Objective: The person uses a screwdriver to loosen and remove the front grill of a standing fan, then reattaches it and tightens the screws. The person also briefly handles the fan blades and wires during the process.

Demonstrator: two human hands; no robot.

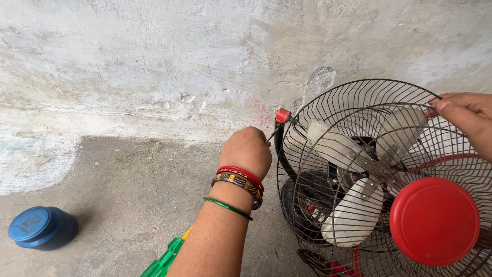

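- My left hand (247,151) has its grip clamped on a thin tool (273,134) at the fan guard's (328,110) red clip (282,115).
- My right hand (464,115) pinches the guard's upper rim.
- The fan stands on the floor (123,195) against the wall (179,61).

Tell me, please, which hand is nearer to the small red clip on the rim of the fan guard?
Left. The left hand is just beside the red clip, holding a thin metal tool toward it. The right hand grips the fan guard at the opposite, far rim.
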